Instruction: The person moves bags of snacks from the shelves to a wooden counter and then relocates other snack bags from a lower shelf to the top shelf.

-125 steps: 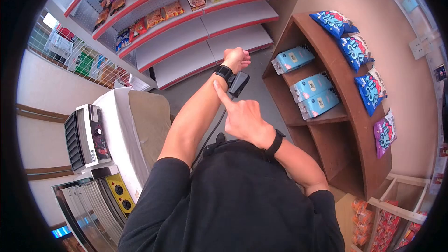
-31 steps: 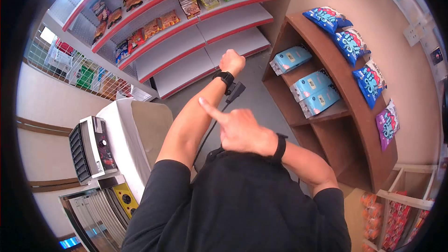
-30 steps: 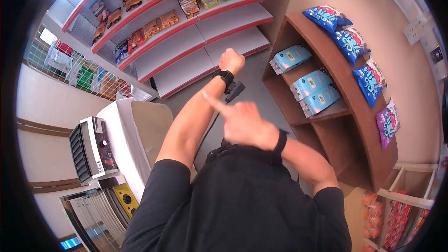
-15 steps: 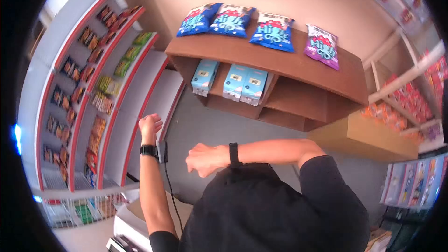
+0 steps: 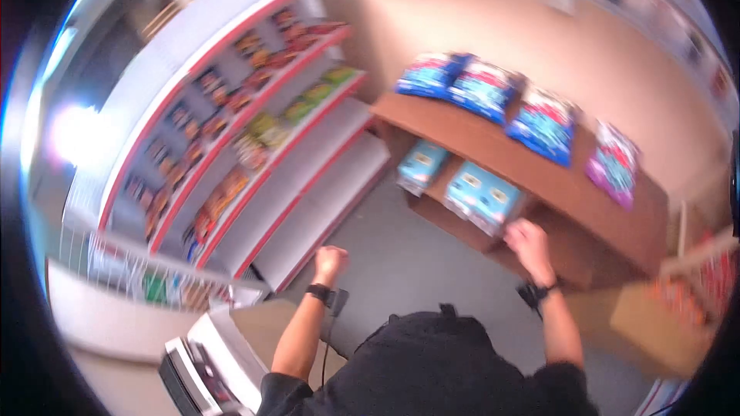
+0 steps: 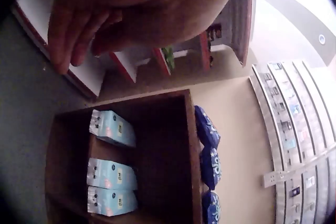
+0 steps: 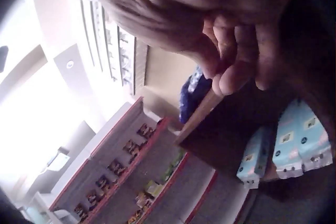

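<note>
Three blue packs lie in the brown shelf unit [image 5: 455, 133], in the upper compartment below its top board: a single pack [image 6: 113, 128] set apart and a touching pair [image 6: 112, 174] beside it. The right hand [image 5: 529, 245] hangs near the pair, its grip loosely curled with nothing in it; the right wrist view shows the packs apart from the fingers. The left hand [image 5: 330, 263] is well away from them, its grip relaxed, fingers bent a little and holding nothing.

The packs look plastic-wrapped, with crimped ends facing out of the compartment. I'd judge each one light to middling in weight, fairly soft inside and smooth outside, so the film may slide under a dry fingertip. It should keep its block shape under a moderate squeeze, but hard pressure would probably dent it. The best hold seems to be across the two long sides, thumb against fingers, around the middle. Pulling on the crimped end alone could tear the film. The single pack offers room on both flanks; the pair offers only outer sides, so one may drag its neighbour.
</note>
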The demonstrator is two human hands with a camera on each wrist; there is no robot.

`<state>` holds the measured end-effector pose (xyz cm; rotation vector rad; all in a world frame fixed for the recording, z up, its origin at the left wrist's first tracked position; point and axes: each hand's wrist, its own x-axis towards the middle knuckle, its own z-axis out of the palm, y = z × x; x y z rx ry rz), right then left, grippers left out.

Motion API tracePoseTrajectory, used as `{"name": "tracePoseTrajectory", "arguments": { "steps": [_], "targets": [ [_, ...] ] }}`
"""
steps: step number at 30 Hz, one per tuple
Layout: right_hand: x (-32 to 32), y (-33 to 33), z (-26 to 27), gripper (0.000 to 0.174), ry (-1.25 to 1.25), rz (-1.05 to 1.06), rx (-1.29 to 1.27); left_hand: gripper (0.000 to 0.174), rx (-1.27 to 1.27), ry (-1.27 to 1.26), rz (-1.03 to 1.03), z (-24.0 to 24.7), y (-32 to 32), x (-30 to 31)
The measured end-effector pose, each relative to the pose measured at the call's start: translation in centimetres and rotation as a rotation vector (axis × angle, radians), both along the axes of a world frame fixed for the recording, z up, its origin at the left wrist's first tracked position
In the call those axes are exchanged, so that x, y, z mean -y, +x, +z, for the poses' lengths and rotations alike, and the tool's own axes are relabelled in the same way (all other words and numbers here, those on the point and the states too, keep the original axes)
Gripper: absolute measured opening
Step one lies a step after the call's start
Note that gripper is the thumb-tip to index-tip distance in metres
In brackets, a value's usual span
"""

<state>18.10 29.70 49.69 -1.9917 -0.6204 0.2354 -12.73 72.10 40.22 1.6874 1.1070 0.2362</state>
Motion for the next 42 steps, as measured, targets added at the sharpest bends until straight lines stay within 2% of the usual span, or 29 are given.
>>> {"name": "tracePoseTrajectory", "arguments": {
  "steps": [1, 2, 5, 6, 8, 10, 12, 14, 15, 16, 18, 19, 23, 25, 26, 28, 29, 31, 32, 34, 35, 36, 39, 42],
  "targets": [
    [1.3, 0.1, -0.1, 0.011, 0.176, -0.026, -0.173, 0.022, 0.080, -0.158, 0.162, -0.6, -0.6, 1.4],
    [2.9, 0.9, -1.9, 0.011, 0.230, -0.018, -0.196, 0.022, 0.103, -0.206, 0.258, -2.6, -1.8, 1.9],
    [5.0, 1.4, -6.3, 0.015, 0.170, -0.134, -0.328, 0.016, 0.093, -0.278, 0.376, -2.4, -3.8, 4.5],
    [4.7, 0.9, -6.8, 0.016, 0.160, -0.154, -0.409, 0.016, 0.076, -0.302, 0.349, -2.8, -4.7, 5.3],
    [3.1, 0.8, -8.9, 0.035, 0.028, -0.144, -0.353, 0.017, 0.068, -0.330, 0.354, -3.1, -6.1, 6.5],
    [-0.4, -0.4, -7.0, 0.044, -0.019, -0.126, -0.480, 0.023, 0.094, -0.382, 0.414, -2.6, -7.4, 7.1],
    [-3.8, -1.0, -7.3, 0.047, -0.050, -0.085, -0.494, 0.020, 0.108, -0.402, 0.467, -1.8, -8.8, 7.1],
    [-7.6, -2.1, -6.7, 0.046, -0.014, 0.050, -0.365, 0.019, 0.126, -0.419, 0.506, -1.8, -9.9, 6.3],
    [-9.0, -1.9, -7.7, 0.032, 0.038, 0.123, -0.368, 0.019, 0.167, -0.400, 0.535, -2.2, -10.8, 5.7],
    [-10.6, -2.0, -8.5, 0.032, 0.037, 0.141, -0.361, 0.020, 0.210, -0.379, 0.565, -2.6, -11.6, 5.0],
    [-13.9, -2.8, -9.3, 0.012, 0.163, 0.201, -0.385, 0.023, 0.211, -0.341, 0.585, -2.2, -12.5, 3.6],
    [-15.1, -2.9, -9.4, 0.007, 0.120, 0.233, -0.418, 0.025, 0.200, -0.310, 0.585, -2.0, -13.0, 2.8],
    [-20.6, -5.5, -9.1, 0.005, 0.127, 0.301, -0.411, 0.026, 0.233, -0.372, 0.563, -3.4, -15.4, -1.7],
    [-23.4, -7.1, -8.6, 0.020, 0.083, 0.298, -0.354, 0.023, 0.264, -0.399, 0.577, -3.8, -16.7, -3.8],
    [-24.9, -7.7, -8.0, 0.020, 0.073, 0.301, -0.352, 0.023, 0.267, -0.408, 0.582, -3.7, -17.3, -4.6],
    [-28.8, -9.1, -6.1, 0.041, -0.146, 0.258, -0.348, 0.019, 0.293, -0.395, 0.593, -2.8, -18.9, -6.2],
    [-30.6, -10.2, -5.5, 0.053, -0.068, 0.296, -0.334, 0.019, 0.283, -0.402, 0.585, -2.6, -20.1, -6.8],
    [-34.2, -11.8, -4.6, 0.049, -0.107, 0.342, -0.295, 0.014, 0.393, -0.427, 0.627, -2.4, -21.9, -7.9],
    [-35.7, -12.3, -5.0, 0.041, -0.097, 0.396, -0.252, 0.014, 0.373, -0.441, 0.582, -2.7, -22.8, -8.4],
    [-38.9, -14.1, -5.4, 0.017, -0.113, 0.411, -0.239, 0.015, 0.361, -0.377, 0.671, -3.2, -25.2, -8.7],
    [-40.4, -15.2, -4.7, 0.008, -0.067, 0.482, -0.243, 0.015, 0.350, -0.381, 0.646, -3.6, -26.1, -8.5],
    [-41.8, -16.1, -4.1, 0.008, -0.060, 0.469, -0.245, 0.016, 0.360, -0.381, 0.707, -3.9, -27.2, -8.2],
    [-46.0, -18.0, -3.6, 0.008, -0.252, 0.689, -0.126, 0.016, 0.384, -0.411, 0.844, -3.8, -29.4, -7.2],
    [-49.5, -19.4, -3.7, 0.014, -0.300, 0.740, -0.166, 0.017, 0.414, -0.460, 0.966, -4.1, -30.6, -6.9]
  ]
}}
